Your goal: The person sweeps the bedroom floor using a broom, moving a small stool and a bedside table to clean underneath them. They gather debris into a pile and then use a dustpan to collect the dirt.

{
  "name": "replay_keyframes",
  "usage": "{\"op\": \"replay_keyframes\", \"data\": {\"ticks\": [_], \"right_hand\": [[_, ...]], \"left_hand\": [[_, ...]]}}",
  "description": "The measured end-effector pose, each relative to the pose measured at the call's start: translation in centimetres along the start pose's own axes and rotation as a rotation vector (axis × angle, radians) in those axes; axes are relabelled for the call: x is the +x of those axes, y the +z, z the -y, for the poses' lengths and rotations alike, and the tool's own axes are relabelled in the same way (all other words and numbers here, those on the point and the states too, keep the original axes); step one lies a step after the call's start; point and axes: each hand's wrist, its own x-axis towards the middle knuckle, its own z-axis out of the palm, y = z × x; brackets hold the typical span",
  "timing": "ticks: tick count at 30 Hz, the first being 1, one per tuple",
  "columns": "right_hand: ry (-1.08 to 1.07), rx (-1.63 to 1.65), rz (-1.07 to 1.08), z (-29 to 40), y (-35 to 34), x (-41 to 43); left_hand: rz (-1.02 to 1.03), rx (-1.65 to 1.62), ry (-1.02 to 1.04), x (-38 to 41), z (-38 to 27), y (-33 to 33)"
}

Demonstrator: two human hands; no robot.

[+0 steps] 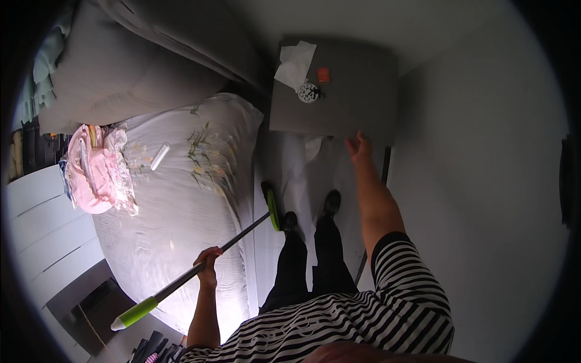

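Observation:
My left hand (pixel 208 262) is wrapped around the dark pole of a floor mop or broom (pixel 181 279), which slants across the front of the bed. Its green grip with a white tip points to the lower left. At the other end, the green head (pixel 273 209) with a dark underside rests by my left shoe; I cannot tell whether it is a mop or a broom. My right hand (pixel 360 147) reaches forward, empty, fingers apart, at the near edge of a grey-topped table (pixel 358 106). Whether it touches that edge is unclear.
White paper (pixel 295 66), a small red packet (pixel 323 75) and a round patterned object (pixel 308 93) lie on the table. The bed (pixel 172 218) on the left bears folded pink bedding (pixel 97 174) and a white stick-like object (pixel 160 156). A pale wall (pixel 472 181) stands right.

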Motion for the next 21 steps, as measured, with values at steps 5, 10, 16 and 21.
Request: {"op": "replay_keyframes", "data": {"ticks": [5,10,16,21], "right_hand": [[0.010,0.243,0.234,1.7,-3.6,-2.1],[-0.240,-0.227,-0.148,9.8,-6.8,0.0],[-0.230,-0.680,-0.065,10.3,-4.9,-1.3],[-0.201,-0.596,0.033,10.3,-5.6,1.0]], "left_hand": [[-0.194,-0.046,-0.171,0.0,1.7,-2.5],[-0.180,-0.379,-0.097,4.2,0.6,-8.1],[0.019,-0.341,-0.064,7.5,-2.8,-9.6],[-0.142,-0.174,-0.238,12.6,-2.6,-8.0]]}}
